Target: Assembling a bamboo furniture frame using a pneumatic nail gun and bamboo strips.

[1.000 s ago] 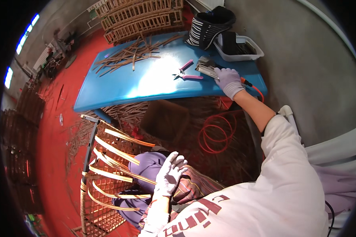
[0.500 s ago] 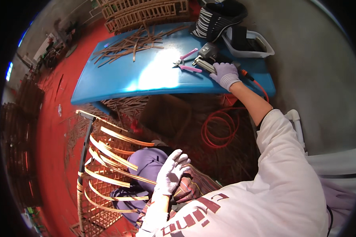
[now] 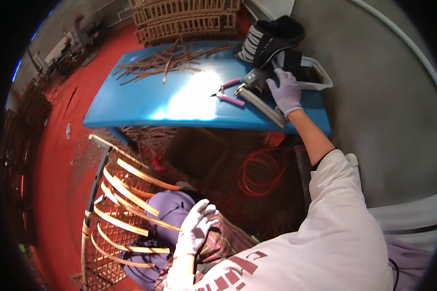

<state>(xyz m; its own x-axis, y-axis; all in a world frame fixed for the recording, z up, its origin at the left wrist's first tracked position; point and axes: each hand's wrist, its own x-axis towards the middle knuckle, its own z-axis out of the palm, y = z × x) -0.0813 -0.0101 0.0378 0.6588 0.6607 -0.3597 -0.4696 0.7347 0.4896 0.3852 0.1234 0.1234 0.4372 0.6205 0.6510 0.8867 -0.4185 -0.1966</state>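
My right hand, in a pale purple glove, reaches over the blue table's right end. Its fingers are spread, above the handle side of a grey and black pneumatic stapler and close to a white plastic tray; whether it touches the tool is unclear. Beside the stapler lie pliers with pink handles, jaws apart. My left hand, gloved in white, rests over my lap with fingers loosely bent and apart, nothing visible in it. A woven rattan panel with several curved strips leans by my knees.
Brown rattan strips are heaped on the far left of the blue table. A black and white striped bag-like item stands at the back right. A red hose coils below. Slatted rattan pieces are stacked behind the table.
My right hand has moved from the stapler's body up toward the tray, leaving the stapler's long metal part uncovered. My left hand stays over my lap. The whole view has shifted slightly.
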